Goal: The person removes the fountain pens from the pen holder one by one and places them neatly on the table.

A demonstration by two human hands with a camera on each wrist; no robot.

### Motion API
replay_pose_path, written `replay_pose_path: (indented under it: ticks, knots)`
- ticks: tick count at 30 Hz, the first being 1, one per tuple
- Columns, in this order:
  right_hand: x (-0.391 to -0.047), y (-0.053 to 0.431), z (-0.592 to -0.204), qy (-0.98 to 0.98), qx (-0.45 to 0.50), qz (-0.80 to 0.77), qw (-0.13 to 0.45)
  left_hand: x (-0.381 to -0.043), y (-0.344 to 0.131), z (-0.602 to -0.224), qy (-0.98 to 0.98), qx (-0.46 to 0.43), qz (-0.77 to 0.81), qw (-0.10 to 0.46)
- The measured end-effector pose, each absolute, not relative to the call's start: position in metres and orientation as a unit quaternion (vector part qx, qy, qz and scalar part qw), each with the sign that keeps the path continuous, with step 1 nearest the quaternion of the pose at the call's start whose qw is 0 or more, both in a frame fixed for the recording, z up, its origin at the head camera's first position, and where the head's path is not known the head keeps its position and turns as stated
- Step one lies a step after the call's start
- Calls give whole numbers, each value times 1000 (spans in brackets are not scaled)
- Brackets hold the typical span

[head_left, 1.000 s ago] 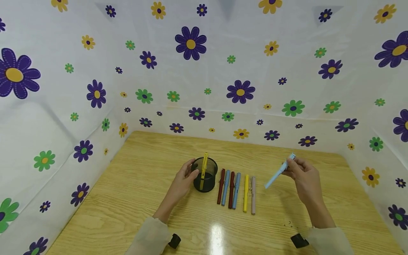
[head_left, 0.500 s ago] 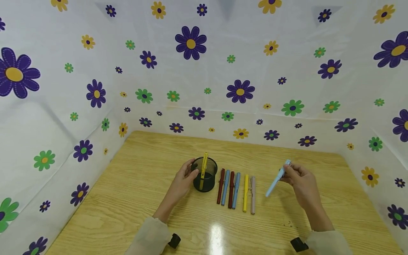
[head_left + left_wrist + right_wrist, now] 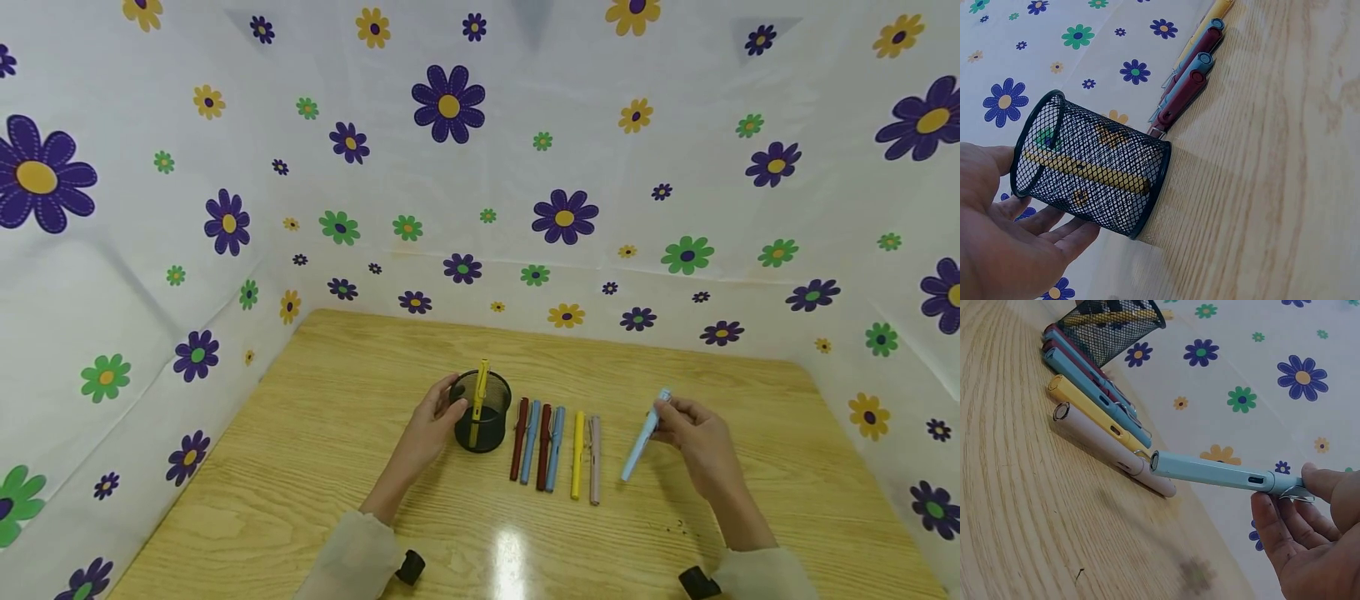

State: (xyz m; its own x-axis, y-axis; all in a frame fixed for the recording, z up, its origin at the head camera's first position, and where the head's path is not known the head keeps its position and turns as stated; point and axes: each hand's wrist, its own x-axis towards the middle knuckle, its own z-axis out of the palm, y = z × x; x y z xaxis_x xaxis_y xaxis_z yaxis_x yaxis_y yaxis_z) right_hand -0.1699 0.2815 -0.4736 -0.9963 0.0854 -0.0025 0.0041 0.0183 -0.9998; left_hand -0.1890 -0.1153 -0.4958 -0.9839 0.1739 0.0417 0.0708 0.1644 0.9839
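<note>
My left hand grips the side of a black mesh pen cup, thumb near the rim; the cup stands upright on the table. Inside it leans a yellow pen, visible through the mesh in the left wrist view. My right hand pinches a light blue pen by its clip end between thumb and fingers. That pen slants, its free end pointing toward the table, just right of a pale pinkish pen. Beside that one lies another yellow pen.
Left of the loose yellow pen, dark red pens and blue pens lie side by side, up to the cup. Flower-printed white sheeting walls in the wooden table. Small dark specks lie near the right forearm.
My right hand has moved left and nearer to me, lowering the light blue pen, which now stands at a steeper slant. The left hand and cup have stayed in place.
</note>
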Motion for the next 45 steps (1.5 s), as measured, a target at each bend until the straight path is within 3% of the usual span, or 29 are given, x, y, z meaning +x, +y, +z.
replay_pose_path:
  ticks: [23,45]
  knots:
    - [-173,270,-492,-767,-43,639,-40,-189,-116,-497,761,82,643,36]
    - [-179,257,-500,-816,-77,570,-48,-188,-115,-496,762,80,642,35]
